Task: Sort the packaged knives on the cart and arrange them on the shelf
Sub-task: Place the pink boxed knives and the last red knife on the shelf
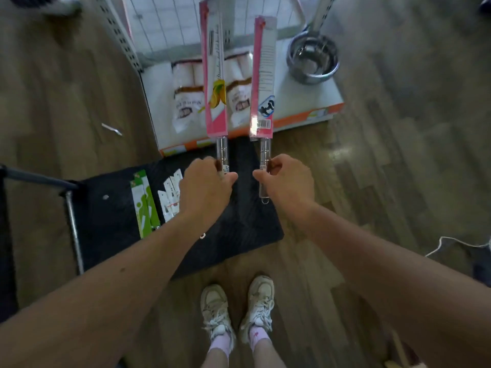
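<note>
Hands held one knife apiece above the far edge of the cart (239, 221), blades pointing away toward the shelf (300, 102). The left hand (206, 185) had its fingers curled round the shiny metal handle of the first packaged knife (216, 83). Its pink and white sleeve faced up with a picture of yellow-orange fruit and a line of slanted script too blurred to read. The right hand (285, 179) pinched the metal handle of the second packaged knife (263, 83) between thumb and curled fingers, and the handle's wire loop hung out below the hand. This sleeve showed its back: rows of fine print that could not be made out, a blue-edged badge with bold black characters, and a barcode (264, 124) near the handle end. The two knives were side by side, close but apart. On the cart's black mat, left of the left arm, lay green-and-white packages (144, 205) and, just beside them, white packages (170, 197), with no lettering legible on either. On the shelf's lowest board lay white bags (183, 91) with a brown band and dark printed words, blurred beyond reading. Nested steel pots (313, 59) stood to their right. White sneakers (215, 309) with pink socks stood on the wood-look floor beneath.
</note>
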`<state>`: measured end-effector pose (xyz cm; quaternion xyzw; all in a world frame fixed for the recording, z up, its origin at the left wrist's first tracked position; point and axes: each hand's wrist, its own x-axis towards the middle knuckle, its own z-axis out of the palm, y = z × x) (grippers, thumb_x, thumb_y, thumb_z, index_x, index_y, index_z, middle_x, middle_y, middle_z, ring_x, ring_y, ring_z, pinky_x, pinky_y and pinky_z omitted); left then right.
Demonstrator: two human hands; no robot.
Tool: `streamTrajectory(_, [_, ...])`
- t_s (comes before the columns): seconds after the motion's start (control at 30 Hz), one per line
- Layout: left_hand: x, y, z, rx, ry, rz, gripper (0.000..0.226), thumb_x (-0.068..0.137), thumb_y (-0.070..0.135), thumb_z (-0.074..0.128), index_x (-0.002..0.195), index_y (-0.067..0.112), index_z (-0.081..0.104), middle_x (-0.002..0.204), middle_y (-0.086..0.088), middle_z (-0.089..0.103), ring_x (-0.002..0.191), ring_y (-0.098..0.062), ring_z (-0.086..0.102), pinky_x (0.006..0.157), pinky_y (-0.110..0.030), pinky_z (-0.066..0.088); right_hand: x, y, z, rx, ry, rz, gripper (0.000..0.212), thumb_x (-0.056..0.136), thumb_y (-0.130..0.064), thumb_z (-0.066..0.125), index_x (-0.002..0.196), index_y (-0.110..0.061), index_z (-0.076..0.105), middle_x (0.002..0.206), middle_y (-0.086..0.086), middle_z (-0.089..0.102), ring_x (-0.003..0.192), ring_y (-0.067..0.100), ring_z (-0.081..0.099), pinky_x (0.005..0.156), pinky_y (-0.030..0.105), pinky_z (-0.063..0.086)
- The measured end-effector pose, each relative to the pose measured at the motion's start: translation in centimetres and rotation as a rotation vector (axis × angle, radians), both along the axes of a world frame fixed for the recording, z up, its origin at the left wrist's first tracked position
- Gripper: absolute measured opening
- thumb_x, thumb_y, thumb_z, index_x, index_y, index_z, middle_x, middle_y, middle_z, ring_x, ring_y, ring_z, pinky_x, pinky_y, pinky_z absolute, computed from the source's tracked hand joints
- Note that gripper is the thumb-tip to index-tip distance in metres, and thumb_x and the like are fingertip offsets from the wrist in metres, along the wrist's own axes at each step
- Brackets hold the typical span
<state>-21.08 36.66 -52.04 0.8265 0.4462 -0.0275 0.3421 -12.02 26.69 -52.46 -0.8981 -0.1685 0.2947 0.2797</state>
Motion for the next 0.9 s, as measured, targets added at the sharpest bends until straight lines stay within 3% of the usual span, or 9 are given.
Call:
streamTrajectory(0.1, [0.2, 0.2, 6.9, -0.019, -0.073, -0.003, 0.024, 0.087, 0.033, 0.06, 0.078, 0.01, 0.056, 0.075, -0.003, 0.055, 0.076, -0.022, 0.054, 0.072, -0.033, 0.042, 0.9, -0.2, 6.9, 0.05, -0.008, -0.037, 0.016, 0.083, -0.034, 0.066, 0.089, -0.021, 0.059, 0.086, -0.003, 0.065, 0.08, 0.013, 0.064, 0.08, 0.034, 0.053])
streamTrajectory(0.17, [0.2, 0.0, 11.3, 0.013, -0.085, -0.038, 0.027, 0.087, 0.033, 0.058, 0.069, 0.016, 0.048, 0.067, 0.003, 0.047, 0.074, -0.021, 0.051, 0.069, -0.032, 0.038, 1.2, -0.4, 11.3, 0.083, -0.028, -0.057, 0.016, 0.082, -0.034, 0.067, 0.087, -0.02, 0.062, 0.085, -0.003, 0.067, 0.084, 0.017, 0.065, 0.083, 0.038, 0.053])
streamTrajectory(0.27, [0.6, 0.0, 17.3, 0.069, -0.145, -0.054, 0.023, 0.087, 0.032, 0.059, 0.079, 0.011, 0.055, 0.073, 0.0, 0.05, 0.074, -0.02, 0.05, 0.062, -0.027, 0.029, 1.6, -1.0, 17.4, 0.132, -0.076, -0.027, 0.019, 0.082, -0.033, 0.067, 0.092, -0.016, 0.066, 0.086, -0.003, 0.068, 0.082, 0.014, 0.065, 0.081, 0.035, 0.053])
streamTrajectory(0.37, [1.2, -0.2, 22.8, 0.111, -0.207, -0.051, 0.022, 0.086, 0.031, 0.06, 0.086, 0.009, 0.06, 0.081, -0.004, 0.055, 0.075, -0.019, 0.051, 0.066, -0.027, 0.033, 1.8, -1.4, 22.7, 0.152, -0.146, 0.027, 0.023, 0.082, -0.034, 0.067, 0.093, -0.013, 0.066, 0.085, -0.002, 0.067, 0.078, 0.013, 0.062, 0.071, 0.023, 0.045])
streamTrajectory(0.47, [1.9, -0.4, 27.4, 0.159, -0.179, -0.063, 0.026, 0.087, 0.036, 0.058, 0.079, 0.011, 0.057, 0.081, -0.007, 0.058, 0.079, -0.023, 0.055, 0.067, -0.03, 0.037, 2.1, -1.5, 27.2, 0.196, -0.15, 0.044, 0.027, 0.083, -0.034, 0.066, 0.091, -0.008, 0.066, 0.085, 0.003, 0.068, 0.08, 0.018, 0.063, 0.074, 0.03, 0.05])
streamTrajectory(0.63, [2.7, -1.0, 33.3, 0.147, -0.231, -0.05, 0.025, 0.087, 0.034, 0.059, 0.086, 0.01, 0.065, 0.082, -0.006, 0.07, 0.08, -0.021, 0.065, 0.076, -0.035, 0.051, 3.1, -1.9, 33.4, 0.2, -0.22, 0.132, 0.021, 0.085, -0.035, 0.063, 0.083, -0.014, 0.06, 0.074, -0.003, 0.055, 0.074, 0.014, 0.052, 0.061, 0.025, 0.036])
streamTrajectory(0.9, [4.7, -0.5, 38.2, 0.143, -0.268, -0.011, 0.027, 0.087, 0.03, 0.06, 0.084, 0.004, 0.068, 0.08, -0.013, 0.07, 0.076, -0.026, 0.065, 0.071, -0.038, 0.054, 5.9, -1.6, 38.8, 0.226, -0.225, 0.182, 0.025, 0.085, -0.037, 0.063, 0.087, -0.012, 0.065, 0.081, 0.003, 0.067, 0.078, 0.017, 0.064, 0.073, 0.03, 0.053])
